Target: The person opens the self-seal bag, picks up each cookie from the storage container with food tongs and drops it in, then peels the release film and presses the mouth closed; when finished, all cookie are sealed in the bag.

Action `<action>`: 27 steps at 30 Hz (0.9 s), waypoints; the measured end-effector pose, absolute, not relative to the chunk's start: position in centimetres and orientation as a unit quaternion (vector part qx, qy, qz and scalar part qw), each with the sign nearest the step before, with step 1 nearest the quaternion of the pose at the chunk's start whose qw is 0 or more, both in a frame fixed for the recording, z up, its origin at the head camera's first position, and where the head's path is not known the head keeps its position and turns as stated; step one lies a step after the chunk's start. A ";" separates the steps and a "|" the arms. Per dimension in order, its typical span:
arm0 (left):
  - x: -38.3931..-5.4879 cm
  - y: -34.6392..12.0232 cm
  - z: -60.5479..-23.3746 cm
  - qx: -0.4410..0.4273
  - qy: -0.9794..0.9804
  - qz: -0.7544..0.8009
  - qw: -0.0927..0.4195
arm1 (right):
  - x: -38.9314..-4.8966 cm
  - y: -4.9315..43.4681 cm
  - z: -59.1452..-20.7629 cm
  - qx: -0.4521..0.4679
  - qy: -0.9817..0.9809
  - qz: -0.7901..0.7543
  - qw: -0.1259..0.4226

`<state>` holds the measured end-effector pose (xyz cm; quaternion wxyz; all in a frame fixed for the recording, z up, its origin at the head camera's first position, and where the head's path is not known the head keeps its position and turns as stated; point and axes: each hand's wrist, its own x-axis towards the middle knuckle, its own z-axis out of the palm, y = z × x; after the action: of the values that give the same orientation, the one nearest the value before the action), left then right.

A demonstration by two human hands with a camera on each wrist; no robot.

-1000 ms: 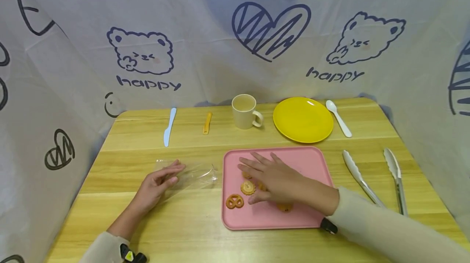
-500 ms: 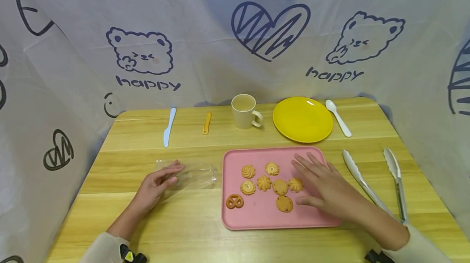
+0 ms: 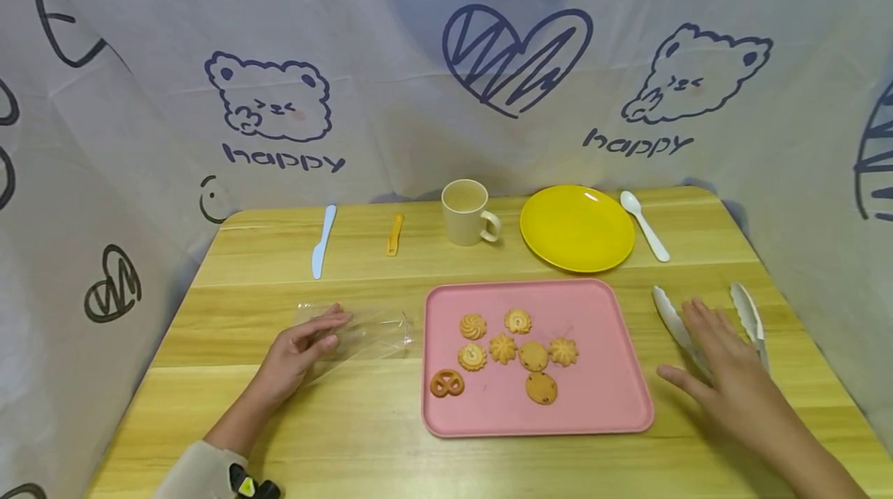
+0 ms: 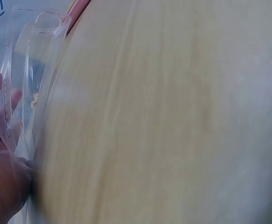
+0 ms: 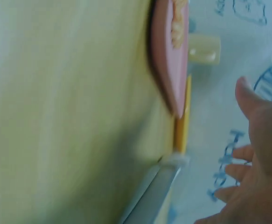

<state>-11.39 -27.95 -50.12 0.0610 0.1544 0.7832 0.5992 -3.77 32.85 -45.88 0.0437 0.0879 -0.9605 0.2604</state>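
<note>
My left hand (image 3: 300,348) rests at a clear plastic bag (image 3: 380,332) on the table, its fingers loosely bent. The left wrist view shows the bag (image 4: 42,70) standing in front of the fingers, which show through it. My right hand (image 3: 732,371) is over the metal tongs (image 3: 748,309) with fingers spread, holding nothing. It covers the middle of the tongs; their spread scalloped tips show beyond it. Left of that hand, a pink tray (image 3: 600,406) carries several round cookies (image 3: 533,356) and one pretzel-shaped cookie (image 3: 447,383).
Along the back of the table (image 3: 349,437) lie a pale blue knife (image 3: 323,242) and a short orange utensil (image 3: 394,234). A cream mug (image 3: 464,212), a yellow plate (image 3: 577,228) and a white spoon (image 3: 645,226) are further right. A printed cloth (image 3: 391,96) hangs behind.
My right hand has moved right, from over the cookies, off the tray to the tongs, uncovering the cookies. The left hand and bag look the same.
</note>
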 end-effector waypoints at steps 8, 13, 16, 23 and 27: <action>-11.4 -27.9 -50.3 0.169 0.772 0.610 0.061 | -2.5 37.0 -48.0 -0.048 -0.965 0.257 0.030; -11.5 -27.9 -50.4 0.179 0.762 0.619 0.057 | -2.6 38.2 -48.8 -0.079 -0.954 0.290 0.004; -11.5 -27.9 -50.5 0.178 0.763 0.619 0.056 | -2.7 38.3 -49.3 -0.089 -0.946 0.311 -0.008; -11.5 -28.0 -50.5 0.176 0.763 0.619 0.060 | -3.0 38.1 -49.4 -0.120 -0.937 0.324 -0.050; -11.5 -28.0 -50.5 0.176 0.763 0.619 0.062 | -3.3 38.1 -49.6 -0.140 -0.934 0.325 -0.060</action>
<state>-11.51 -28.04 -50.45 0.0619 0.1757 0.7633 0.6186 -3.26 38.14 -49.60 -0.0596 -0.1396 -0.9335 0.3249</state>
